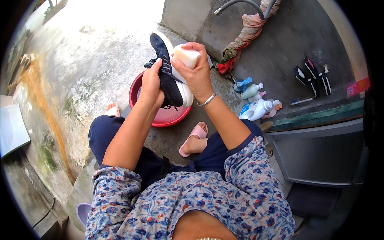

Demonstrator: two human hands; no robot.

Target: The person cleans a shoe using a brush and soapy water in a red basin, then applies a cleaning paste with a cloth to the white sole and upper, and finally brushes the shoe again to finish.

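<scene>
A dark sneaker (169, 85) with a white sole is held up over a red basin (172, 117). My left hand (150, 83) is wrapped round the shoe's upper from the left, by its laces. In my right hand (197, 74) is a whitish bar of soap (186, 57), gripped between thumb and fingers close against the sole. A silver bangle is on my right wrist. Most of the basin's inside is hidden behind the shoe and my hands.
Several bottles (252, 109) stand right of the basin. Beyond them a brush (303, 101) and dark shoe-like items (312, 76) lie on a grey surface. A twisted cloth (244, 37) is wrapped round a hose (240, 2) at the top. A grey metal panel (316, 154) is at right.
</scene>
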